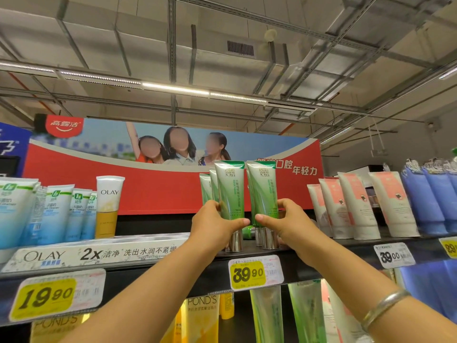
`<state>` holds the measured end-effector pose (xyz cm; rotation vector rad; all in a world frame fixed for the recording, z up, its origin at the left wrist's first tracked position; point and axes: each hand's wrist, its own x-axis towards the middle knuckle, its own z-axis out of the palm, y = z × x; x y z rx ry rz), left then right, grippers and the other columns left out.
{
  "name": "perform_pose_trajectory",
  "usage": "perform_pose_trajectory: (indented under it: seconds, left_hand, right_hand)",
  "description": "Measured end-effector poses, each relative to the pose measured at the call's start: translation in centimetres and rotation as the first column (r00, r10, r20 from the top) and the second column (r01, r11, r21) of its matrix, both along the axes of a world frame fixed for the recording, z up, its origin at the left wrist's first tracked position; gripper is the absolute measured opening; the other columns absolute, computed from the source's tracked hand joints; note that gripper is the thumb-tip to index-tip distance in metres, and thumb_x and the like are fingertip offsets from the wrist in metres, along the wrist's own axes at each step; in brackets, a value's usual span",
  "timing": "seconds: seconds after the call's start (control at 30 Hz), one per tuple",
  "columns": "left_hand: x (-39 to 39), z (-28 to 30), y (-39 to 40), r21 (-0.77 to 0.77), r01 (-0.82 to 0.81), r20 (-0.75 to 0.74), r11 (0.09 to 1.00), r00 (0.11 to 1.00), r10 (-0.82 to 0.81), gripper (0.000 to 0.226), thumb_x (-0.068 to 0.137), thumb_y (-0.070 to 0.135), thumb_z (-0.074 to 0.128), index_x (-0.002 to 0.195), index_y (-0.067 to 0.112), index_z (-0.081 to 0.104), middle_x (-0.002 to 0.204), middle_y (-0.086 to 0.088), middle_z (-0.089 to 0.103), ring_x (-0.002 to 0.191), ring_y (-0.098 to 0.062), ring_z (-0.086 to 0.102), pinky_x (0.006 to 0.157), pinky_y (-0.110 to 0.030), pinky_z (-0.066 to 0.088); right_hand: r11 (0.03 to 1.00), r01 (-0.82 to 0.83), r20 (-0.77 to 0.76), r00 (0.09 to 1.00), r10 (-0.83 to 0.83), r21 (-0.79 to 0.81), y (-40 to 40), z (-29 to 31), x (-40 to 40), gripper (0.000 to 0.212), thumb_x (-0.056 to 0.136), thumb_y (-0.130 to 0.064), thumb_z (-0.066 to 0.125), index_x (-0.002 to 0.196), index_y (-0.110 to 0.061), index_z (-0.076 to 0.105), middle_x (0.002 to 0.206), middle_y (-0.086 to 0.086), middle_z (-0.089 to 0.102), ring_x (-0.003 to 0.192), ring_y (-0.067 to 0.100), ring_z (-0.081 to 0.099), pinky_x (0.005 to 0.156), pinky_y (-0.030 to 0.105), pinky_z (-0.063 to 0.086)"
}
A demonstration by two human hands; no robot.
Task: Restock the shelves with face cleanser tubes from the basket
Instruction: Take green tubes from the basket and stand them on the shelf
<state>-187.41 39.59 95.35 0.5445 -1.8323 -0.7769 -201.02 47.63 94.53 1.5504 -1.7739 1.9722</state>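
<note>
- Progress: both hands are up at the top shelf (333,246). The left hand (212,226) grips one green tube (231,194), the right hand (284,224) grips a second green tube (263,191) — fingers and thumb of each curl round the lower body of its tube.
- Both tubes stand cap-down and upright, side by side; their silver caps (235,241) appear to touch the shelf.
- More green tubes (206,189) stand behind the left one, so this facing is partly filled. I judge placement nearly done here; only release is left.
- The basket is not in view — what remains to stock cannot be told.
- Materials: tubes are glossy soft plastic, flat-crimped at top, tapering to round mirror-finish caps.
- Neighbours: matte pink-and-white tubes (358,206) to the right, an Olay tube (108,206) to the left, yellow price tag (248,273) below on the shelf edge.
- A metal bangle (383,305) sits on the right wrist.
</note>
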Motion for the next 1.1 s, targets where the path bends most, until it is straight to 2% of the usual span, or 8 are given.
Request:
perform_pose_trajectory:
  seconds: [0.37,0.47,0.57,0.67,0.73,0.9,1.0,1.1]
  left_hand:
    - [0.1,0.0,0.0,0.021,-0.004,0.016,1.000,1.000,0.004,0.068,0.069,0.031,0.081,0.124,0.009,0.045,0.112,-0.004,0.056,0.099,-0.018,0.057,0.083,-0.035,0.053]
    - [0.6,0.1,0.4,-0.045,-0.036,0.003,0.998,0.999,0.036,0.057,0.071,0.033,0.078,0.115,0.013,0.047,0.109,-0.002,0.054,0.092,-0.014,0.052,0.068,-0.024,0.046]
    - [1.8,0.2,1.2,-0.083,-0.046,-0.112,0.996,0.993,0.036,0.061,0.076,0.033,0.074,0.126,0.014,0.044,0.122,-0.004,0.050,0.098,-0.013,0.046,0.077,-0.025,0.039]
    - [3.7,-0.7,2.8,-0.097,0.110,-0.231,0.989,0.964,-0.130,0.042,0.080,0.027,0.071,0.115,0.021,0.050,0.115,-0.001,0.055,0.104,-0.015,0.054,0.091,-0.034,0.048]
    - [4.9,-2.2,4.2,-0.080,0.260,-0.261,0.962,0.926,-0.272,0.031,0.080,0.024,0.070,0.107,0.022,0.054,0.106,-0.001,0.060,0.098,-0.017,0.062,0.088,-0.039,0.053]
    - [6.7,-9.6,7.3,0.085,0.572,-0.220,0.816,0.809,-0.544,0.018,0.078,0.022,0.070,0.094,0.020,0.062,0.082,0.003,0.067,0.064,-0.003,0.066,0.067,-0.024,0.056]
    - [6.7,-15.9,8.2,0.267,0.627,-0.189,0.732,0.779,-0.598,0.007,0.080,0.026,0.066,0.085,0.023,0.064,0.071,0.010,0.067,0.061,-0.002,0.064,0.069,-0.024,0.055]
    - [6.5,-23.2,9.3,0.485,0.606,-0.164,0.631,0.771,-0.615,0.004,0.086,0.023,0.061,0.084,0.020,0.063,0.067,0.007,0.065,0.053,-0.001,0.060,0.057,-0.017,0.051]
  right_hand:
    - [0.995,0.076,-0.029,0.997,-0.074,0.069,0.2,0.2,0.6,0.041,0.082,-0.028,0.069,0.115,-0.014,0.050,0.110,0.002,0.060,0.088,0.010,0.057,0.064,0.018,0.043]
    - [0.992,0.070,0.012,0.997,-0.072,0.109,0.7,0.2,1.0,0.047,0.083,-0.033,0.067,0.120,-0.012,0.049,0.116,0.003,0.059,0.095,0.014,0.057,0.076,0.028,0.049]
    - [0.989,0.108,0.059,0.992,-0.115,0.098,2.1,0.4,1.4,0.055,0.087,-0.037,0.060,0.132,-0.012,0.039,0.119,0.003,0.050,0.104,0.020,0.054,0.088,0.036,0.049]
    - [0.998,0.063,0.172,0.983,-0.060,-0.012,4.6,-0.1,2.8,0.034,0.092,-0.029,0.054,0.121,-0.014,0.046,0.109,0.005,0.058,0.092,0.019,0.060,0.081,0.034,0.051]
    - [0.998,0.035,0.217,0.976,-0.024,-0.046,6.6,-1.2,4.0,0.012,0.094,-0.027,0.051,0.102,-0.018,0.053,0.093,0.002,0.061,0.081,0.015,0.062,0.071,0.028,0.051]
    - [0.994,0.085,0.253,0.962,-0.099,0.065,11.5,-7.1,6.7,0.016,0.094,-0.025,0.052,0.102,-0.014,0.059,0.082,-0.001,0.064,0.071,0.013,0.064,0.064,0.024,0.050]
    - [0.974,0.144,0.317,0.929,-0.194,0.175,14.2,-12.9,8.2,0.011,0.094,-0.025,0.052,0.092,-0.017,0.060,0.078,-0.002,0.063,0.066,0.011,0.062,0.063,0.023,0.049]
    - [0.927,0.184,0.433,0.843,-0.320,0.326,17.1,-20.4,9.8,0.013,0.094,-0.024,0.051,0.083,-0.022,0.057,0.077,-0.001,0.061,0.065,0.012,0.060,0.066,0.025,0.045]
